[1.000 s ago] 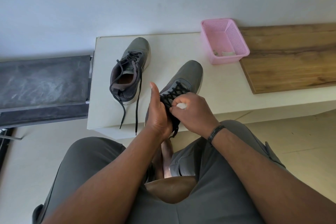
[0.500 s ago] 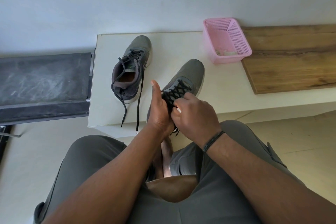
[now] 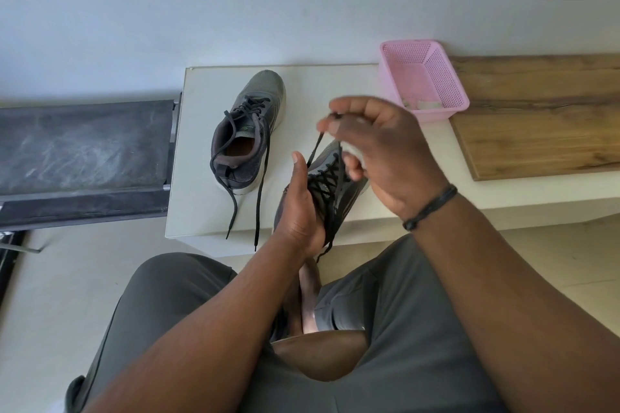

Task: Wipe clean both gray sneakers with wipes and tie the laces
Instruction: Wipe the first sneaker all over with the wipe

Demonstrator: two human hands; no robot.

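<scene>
Two gray sneakers with black laces are on a white table point(image 3: 201, 204). The left sneaker point(image 3: 250, 131) stands alone, its laces untied and trailing over the table's front edge. My left hand point(image 3: 300, 208) grips the heel side of the right sneaker point(image 3: 330, 178), thumb pointing up. Raised above that sneaker, my right hand point(image 3: 379, 151) pinches a black lace point(image 3: 317, 144) near its tip between thumb and forefinger, pulling it up taut. A white wipe point(image 3: 355, 152) seems tucked under the right hand's fingers.
A pink mesh basket point(image 3: 456, 90) holding crumpled wipes stands at the table's back right, beside a wooden board point(image 3: 543, 117). A dark bench point(image 3: 84, 151) lies to the left of the table. My knees in gray trousers are just below the table edge.
My right hand has risen from the sneaker's tongue, drawing one lace end up and away. The left hand keeps its hold on the sneaker.
</scene>
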